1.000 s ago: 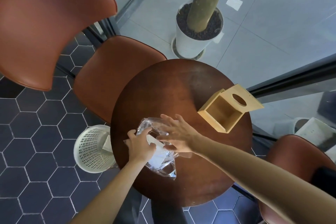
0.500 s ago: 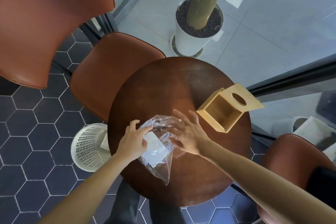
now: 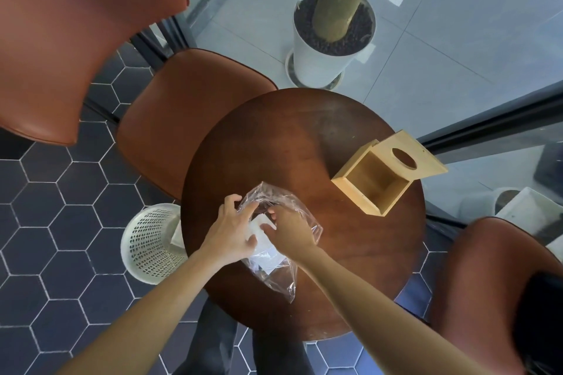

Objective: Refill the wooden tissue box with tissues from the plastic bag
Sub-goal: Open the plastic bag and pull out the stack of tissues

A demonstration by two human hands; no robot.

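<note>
A clear plastic bag (image 3: 278,275) with a white stack of tissues (image 3: 264,248) inside lies on the near left part of the round dark wooden table (image 3: 304,137). My left hand (image 3: 230,230) grips the bag's left side at its mouth. My right hand (image 3: 291,228) reaches into the bag's mouth, fingertips pinched on the top of the tissues. The light wooden tissue box (image 3: 373,183) stands empty on the table's right side, its lid (image 3: 409,157) with an oval hole swung open behind it.
A white perforated waste basket (image 3: 149,245) stands on the floor left of the table. Brown chairs sit at the far left (image 3: 179,119) and near right (image 3: 493,289). A white planter with a trunk (image 3: 323,55) stands behind the table.
My right hand has moved from lying flat on the bag to reaching into its mouth and pinching the tissues. My left hand has shifted its grip up on the bag's edge.
</note>
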